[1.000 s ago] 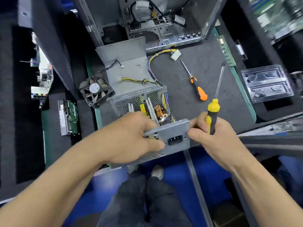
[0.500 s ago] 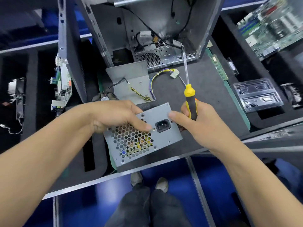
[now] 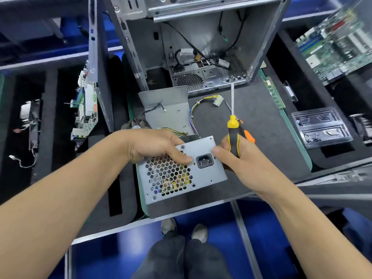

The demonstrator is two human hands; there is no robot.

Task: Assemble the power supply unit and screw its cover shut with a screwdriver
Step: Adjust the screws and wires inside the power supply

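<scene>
PSU [image 3: 181, 168] sitting on the mat's [image 3: 261, 121] near edge, socket face toward me. My left hand [image 3: 155, 146] is gripping its top-left edge; right hand [image 3: 237, 156] is clamping the yellow screwdriver [image 3: 233, 129], thumb pressing the PSU's right edge.

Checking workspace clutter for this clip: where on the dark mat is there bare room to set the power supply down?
Bare mat shows between the white connector, the green strip and the clear tray. It is crowded behind the power supply: loose cover, wires, and an orange screwdriver beside the right hand.
</scene>
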